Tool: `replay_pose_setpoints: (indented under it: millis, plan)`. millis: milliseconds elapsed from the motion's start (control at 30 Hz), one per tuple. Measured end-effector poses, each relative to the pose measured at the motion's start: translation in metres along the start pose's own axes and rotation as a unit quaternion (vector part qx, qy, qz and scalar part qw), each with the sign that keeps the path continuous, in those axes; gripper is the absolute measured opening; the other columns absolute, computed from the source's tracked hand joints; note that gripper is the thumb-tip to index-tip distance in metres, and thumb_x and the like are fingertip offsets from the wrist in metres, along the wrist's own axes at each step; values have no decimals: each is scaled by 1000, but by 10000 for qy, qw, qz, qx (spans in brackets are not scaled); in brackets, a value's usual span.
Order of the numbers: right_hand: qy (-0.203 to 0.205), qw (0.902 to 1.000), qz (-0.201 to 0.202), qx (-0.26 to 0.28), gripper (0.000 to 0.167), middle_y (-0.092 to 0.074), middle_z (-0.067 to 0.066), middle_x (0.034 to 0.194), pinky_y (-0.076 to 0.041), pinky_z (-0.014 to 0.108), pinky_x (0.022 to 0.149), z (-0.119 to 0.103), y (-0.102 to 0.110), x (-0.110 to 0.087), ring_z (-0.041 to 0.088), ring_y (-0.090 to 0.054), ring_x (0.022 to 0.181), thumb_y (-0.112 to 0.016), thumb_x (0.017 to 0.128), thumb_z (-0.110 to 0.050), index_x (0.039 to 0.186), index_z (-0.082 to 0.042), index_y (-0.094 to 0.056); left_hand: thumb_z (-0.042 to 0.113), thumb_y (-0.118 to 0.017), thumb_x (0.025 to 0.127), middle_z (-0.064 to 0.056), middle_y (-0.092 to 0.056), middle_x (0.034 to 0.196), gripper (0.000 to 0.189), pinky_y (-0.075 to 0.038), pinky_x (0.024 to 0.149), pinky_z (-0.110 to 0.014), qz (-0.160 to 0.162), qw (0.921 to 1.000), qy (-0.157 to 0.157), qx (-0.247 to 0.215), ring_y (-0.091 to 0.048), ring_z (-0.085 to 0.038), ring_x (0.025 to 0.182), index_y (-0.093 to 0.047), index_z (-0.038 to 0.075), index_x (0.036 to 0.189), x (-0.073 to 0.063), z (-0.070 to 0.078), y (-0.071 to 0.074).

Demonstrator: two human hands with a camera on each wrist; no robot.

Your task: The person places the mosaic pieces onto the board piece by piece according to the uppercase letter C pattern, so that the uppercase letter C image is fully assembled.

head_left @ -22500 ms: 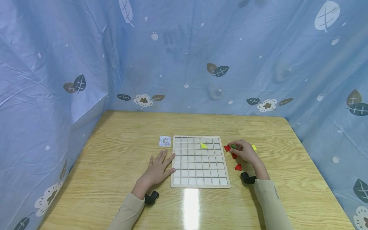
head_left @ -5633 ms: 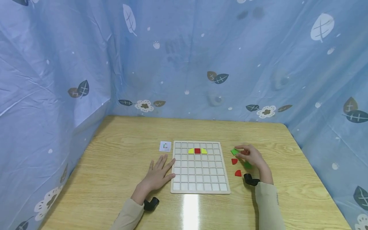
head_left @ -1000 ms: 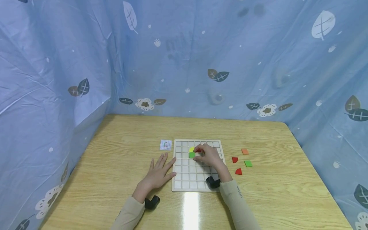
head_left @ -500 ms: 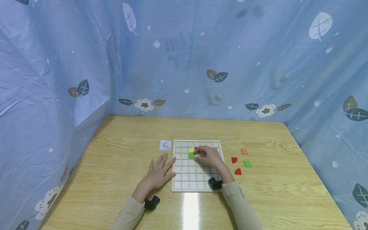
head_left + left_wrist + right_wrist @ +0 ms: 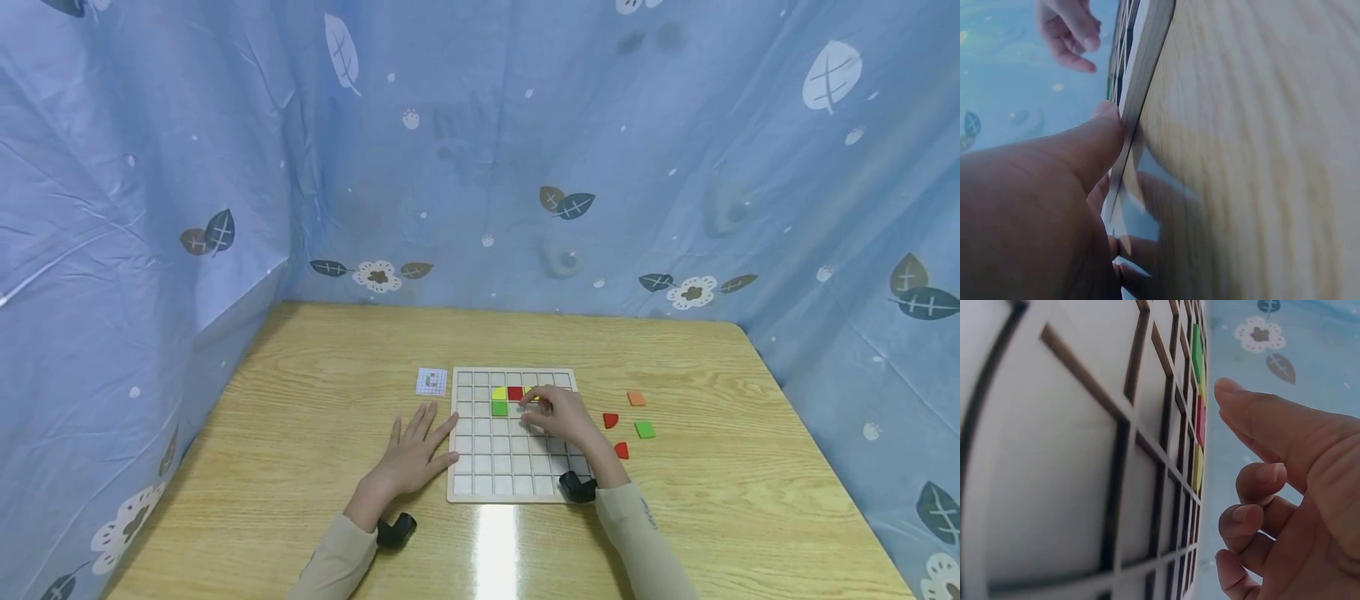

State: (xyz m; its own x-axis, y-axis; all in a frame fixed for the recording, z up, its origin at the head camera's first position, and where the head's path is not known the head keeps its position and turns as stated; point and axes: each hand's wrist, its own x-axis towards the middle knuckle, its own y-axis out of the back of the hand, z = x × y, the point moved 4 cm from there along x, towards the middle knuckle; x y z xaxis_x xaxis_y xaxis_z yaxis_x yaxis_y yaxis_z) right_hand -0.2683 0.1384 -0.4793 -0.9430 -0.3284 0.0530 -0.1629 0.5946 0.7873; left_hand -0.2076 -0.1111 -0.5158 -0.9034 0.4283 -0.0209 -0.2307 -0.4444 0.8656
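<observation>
A square wooden grid board (image 5: 519, 454) lies on the table. My left hand (image 5: 408, 458) rests beside its left edge, fingers spread, with thumb and index fingertips touching the rim. Over the board's upper right hovers my right hand (image 5: 562, 414), thumb and index finger apart, other fingers loosely bent, holding nothing. A row near the board's top holds a yellow quarter-round tile (image 5: 498, 394), a red square tile (image 5: 515, 393) and a second yellow tile (image 5: 1198, 467), partly covered by the right hand in the head view. Below the first yellow tile sits a green square tile (image 5: 499, 408).
Right of the board lie an orange square tile (image 5: 636, 398), a green square tile (image 5: 644, 430) and two red quarter-round tiles, the upper one (image 5: 611, 421) and the lower one (image 5: 622, 451). A small printed pattern card (image 5: 431, 382) lies left of the board. A blue patterned curtain (image 5: 480, 167) surrounds the table.
Two yellow tiles now flank a red one, above an added green tile; 22.5 seconds ago one yellow tile was there. In the last second my right hand moved right, away from the green tile.
</observation>
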Motion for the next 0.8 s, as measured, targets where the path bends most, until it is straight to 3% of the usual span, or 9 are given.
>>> replay_pose_setpoints:
  millis: [267,467,800]
  plan:
    - [49,9998,186,98,15,-47,-3,68,-30,24,55,7,13,-10,12,-38,61,-74,80,-23,94,-19,-70,46,-43,95,-17,-10,154,60,3,108,-63,-134,9997,174,132,-4,-36,142,-27,20,147,-1,3,3]
    - [205,9992,330,84,16,-44,3,67,-26,22,54,14,19,-20,11,-33,60,-74,79,-20,94,-15,-70,47,-41,96,-19,-11,154,60,3,107,-65,-51,10000,47,67,-5,-38,141,-27,20,147,-1,1,0]
    - [174,9988,453,-5,19,-38,-3,65,-27,21,53,33,35,-33,9,-32,59,-75,78,-18,96,-15,-71,53,-39,94,-12,-6,156,62,2,108,-62,-43,9996,178,198,-2,-31,143,-23,27,148,2,-6,-7]
